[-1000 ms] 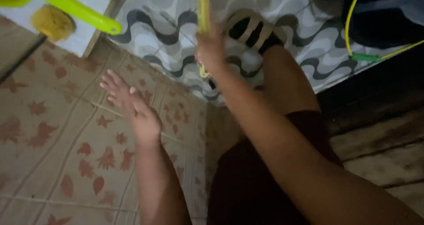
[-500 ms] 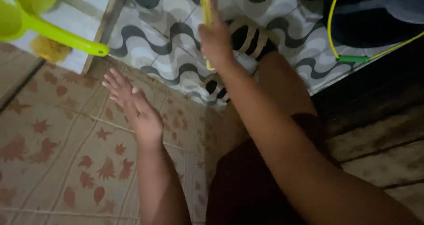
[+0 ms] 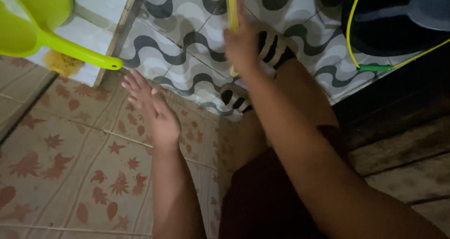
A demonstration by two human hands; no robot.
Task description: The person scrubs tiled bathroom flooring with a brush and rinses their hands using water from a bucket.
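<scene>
While the left hand lies spread on leaf-patterned tile, the right hand grips a slim yellow stick.

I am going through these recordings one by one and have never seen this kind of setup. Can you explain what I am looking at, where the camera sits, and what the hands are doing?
There is no machine here: a person wears a camera on the head, and it looks down at their own two bare arms. The left hand is open, fingers spread, over a surface of brown tiles with a leaf pattern; whether it touches them I cannot tell. The right hand has its grip closed on a thin yellow stick that runs out of the top of the picture. Below lies a floor of wavy grey and white tiles, with a foot in a striped sandal. A lime green plastic scoop sits top left.
</scene>
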